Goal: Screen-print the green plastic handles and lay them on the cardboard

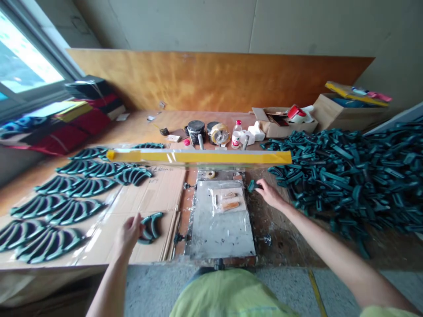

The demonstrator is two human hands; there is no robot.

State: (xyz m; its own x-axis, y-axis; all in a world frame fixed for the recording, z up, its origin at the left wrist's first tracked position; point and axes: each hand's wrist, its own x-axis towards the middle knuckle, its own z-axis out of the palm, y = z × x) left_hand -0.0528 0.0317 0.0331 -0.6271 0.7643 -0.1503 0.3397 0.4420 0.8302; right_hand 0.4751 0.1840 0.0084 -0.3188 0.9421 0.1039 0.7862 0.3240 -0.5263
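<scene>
The person's right hand grips a small dark-green plastic-looking piece between thumb and fingers, above the right edge of a flat grey work plate and just beside a large loose heap of similar dark-green parts. The left hand has its fingers curled over a brown cardboard sheet, next to a short fan of curved green pieces; whether it pinches one of them cannot be told. Nested rows of curved green pieces lie farther left. The step in hand seems to be handling pieces singly; the next move would call for a steady grip, clear of the yellow-edged bar over the plate.
</scene>
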